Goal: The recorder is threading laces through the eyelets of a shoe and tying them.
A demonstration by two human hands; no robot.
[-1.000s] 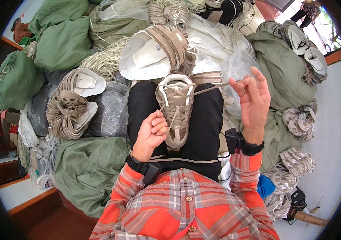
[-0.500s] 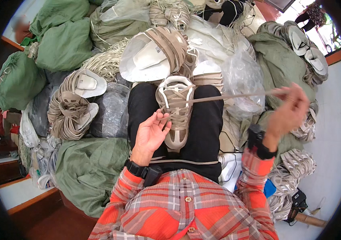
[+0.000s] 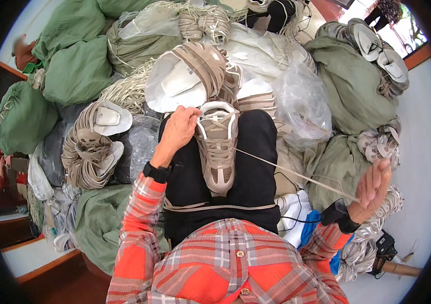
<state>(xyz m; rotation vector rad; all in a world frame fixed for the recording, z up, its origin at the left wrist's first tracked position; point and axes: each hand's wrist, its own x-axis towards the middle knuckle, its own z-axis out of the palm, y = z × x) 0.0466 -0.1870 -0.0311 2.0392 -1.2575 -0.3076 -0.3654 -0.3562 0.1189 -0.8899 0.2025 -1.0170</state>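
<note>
A beige-brown sneaker (image 3: 221, 169) lies between my thighs, its toe pointing toward me and its opening away. Laces criss-cross over its tongue. My left hand (image 3: 179, 130) is at the upper left edge of the sneaker's opening, fingertips pinched together; what lies between them is hidden. From the sneaker a thin shoelace (image 3: 296, 175) runs taut to the lower right. Far out to the right, beyond my knee, my right hand (image 3: 375, 185) is closed on that lace's end. A loose lace (image 3: 220, 208) also lies across my lap.
Stacked beige shoe uppers (image 3: 94, 147) sit left of my legs, and more uppers (image 3: 195, 66) stand just beyond the sneaker. Green cloth sacks (image 3: 76, 71) crowd the far left. A pile of pale laces (image 3: 129, 86) and a clear plastic bag (image 3: 304, 106) lie around. Bundled uppers (image 3: 362, 248) are at lower right.
My left hand has moved up from the middle of the laces to the sneaker's opening. My right hand has swung down and outward, drawing the lace to the lower right.
</note>
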